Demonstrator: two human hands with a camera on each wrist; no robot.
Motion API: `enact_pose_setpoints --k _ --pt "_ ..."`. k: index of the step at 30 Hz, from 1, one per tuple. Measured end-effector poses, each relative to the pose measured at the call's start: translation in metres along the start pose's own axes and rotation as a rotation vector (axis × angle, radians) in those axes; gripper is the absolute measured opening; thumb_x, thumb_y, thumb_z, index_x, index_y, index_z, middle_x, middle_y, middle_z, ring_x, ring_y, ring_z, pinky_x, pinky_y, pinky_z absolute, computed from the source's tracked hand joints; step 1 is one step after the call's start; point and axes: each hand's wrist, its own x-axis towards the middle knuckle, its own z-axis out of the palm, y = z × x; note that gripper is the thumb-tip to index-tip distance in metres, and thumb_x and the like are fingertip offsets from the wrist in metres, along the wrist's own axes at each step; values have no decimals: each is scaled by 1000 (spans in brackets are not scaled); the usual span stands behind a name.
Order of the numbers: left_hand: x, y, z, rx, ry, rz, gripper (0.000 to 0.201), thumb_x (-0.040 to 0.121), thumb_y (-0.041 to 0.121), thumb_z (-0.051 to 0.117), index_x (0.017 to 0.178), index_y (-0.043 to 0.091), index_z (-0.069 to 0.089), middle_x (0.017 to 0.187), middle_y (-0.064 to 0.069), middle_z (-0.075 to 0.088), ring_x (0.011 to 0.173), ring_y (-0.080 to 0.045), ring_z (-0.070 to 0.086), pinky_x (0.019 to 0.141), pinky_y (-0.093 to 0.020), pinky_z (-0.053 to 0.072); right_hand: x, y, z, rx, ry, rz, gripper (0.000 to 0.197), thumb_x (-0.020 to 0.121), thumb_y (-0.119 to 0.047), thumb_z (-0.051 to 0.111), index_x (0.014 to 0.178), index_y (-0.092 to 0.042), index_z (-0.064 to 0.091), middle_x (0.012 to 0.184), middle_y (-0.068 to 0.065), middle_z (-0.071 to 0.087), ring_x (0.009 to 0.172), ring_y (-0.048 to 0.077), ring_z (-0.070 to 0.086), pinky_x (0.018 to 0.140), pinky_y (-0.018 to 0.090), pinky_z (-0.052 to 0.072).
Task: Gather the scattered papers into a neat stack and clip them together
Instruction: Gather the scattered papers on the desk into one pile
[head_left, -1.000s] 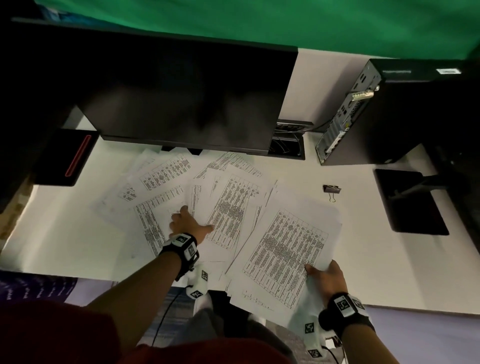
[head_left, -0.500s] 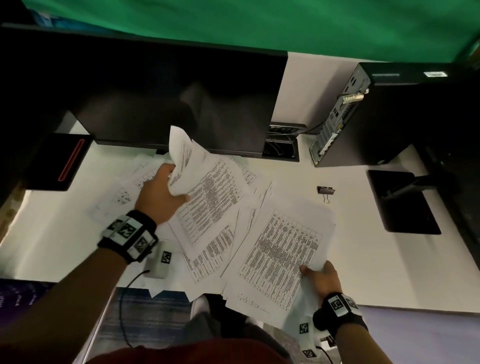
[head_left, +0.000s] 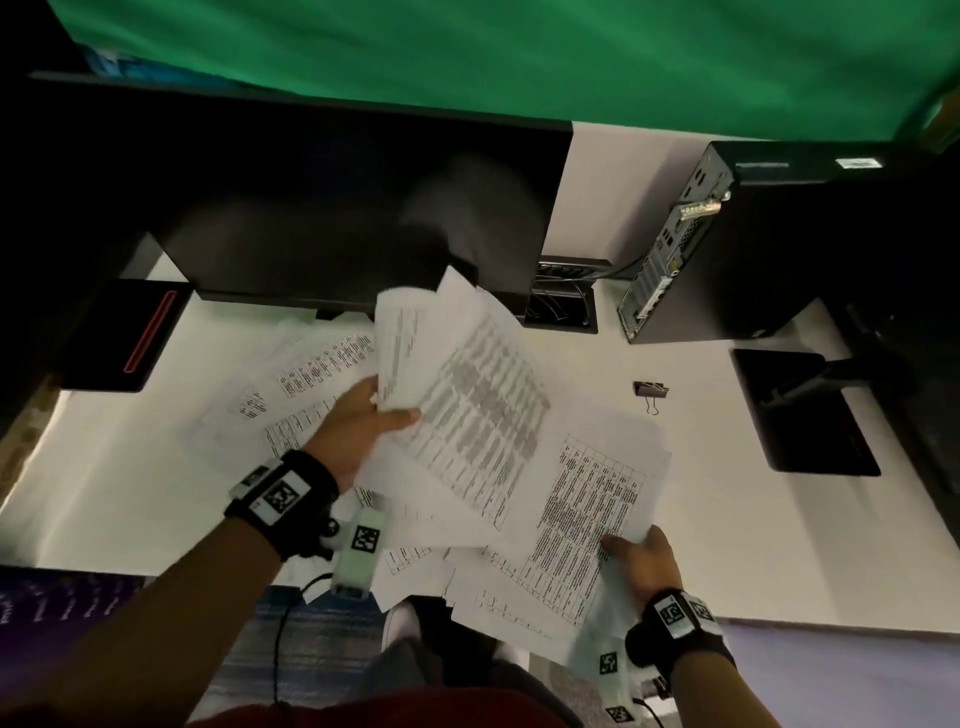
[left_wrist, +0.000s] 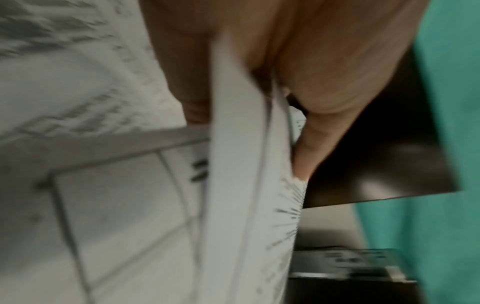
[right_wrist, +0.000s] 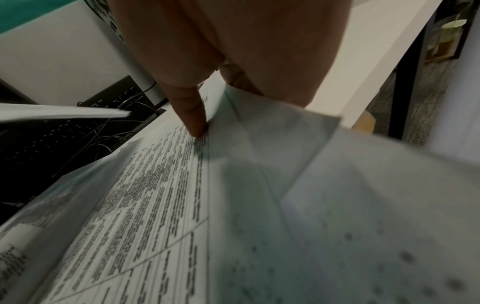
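White printed sheets cover the middle of the pale desk (head_left: 727, 519), too overlapped to count. The left hand (head_left: 358, 426) pinches a lifted sheaf (head_left: 467, 395) of them, thumb on top and fingers beneath; the left wrist view shows at least three sheet edges fanned between thumb (left_wrist: 324, 78) and fingers (the picture is blurred, so an exact count is not possible). This sheaf hangs tilted above the sheets that lie on the desk, its far corner up in front of the one dark monitor (head_left: 311, 208).

The right hand (head_left: 647, 558) grips the near right corner of a second pile (head_left: 587, 519), which juts over the desk's near edge. In the right wrist view its thumb (right_wrist: 192, 115) presses down on the printed top page (right_wrist: 155, 205) while the fingers curl underneath.

Loose sheets (head_left: 311, 374) lie flat just beyond and to the outer side of the left hand. One black binder clip (head_left: 650, 391) rests on the bare desk, well beyond the right hand and just past the far right edge of the papers, touching none of them. One computer tower (head_left: 727, 249) stands farther back beyond the clip.
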Motion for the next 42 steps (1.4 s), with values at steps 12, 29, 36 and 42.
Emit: enact_pose_setpoints --k 12,29,36,42 --pt "21 -102 -22 695 166 -82 20 82 19 76 95 12 62 92 -4 67 82 -24 62 63 -26 42 -1 3 5 79 13 47 34 82 -32 79 109 -15 65 99 6 78 86 29 74 83 45 60" --pt "23 -87 19 769 94 67 28 96 23 57 109 0 67 114 -18 67 110 -35 60 92 -36 46 -24 -20 2 -20 63 49 48 82 -56 71 105 -15 62 95 5 74 78 26 70 57 25 47" --pt "20 -90 23 843 52 66 21 91 27 66 84 7 70 71 0 57 70 -16 52 67 -23 37 -6 -3 6 -99 81 69 41 87 -46 65 116 -18 61 108 6 73 91 30 70 86 49 59" --pt "24 -81 9 899 195 42 28 97 25 57 116 5 65 114 -13 65 109 -30 60 89 -32 44 -6 -7 6 -103 59 68 36 90 -33 59 121 -14 62 107 7 72 92 31 69 87 48 58"
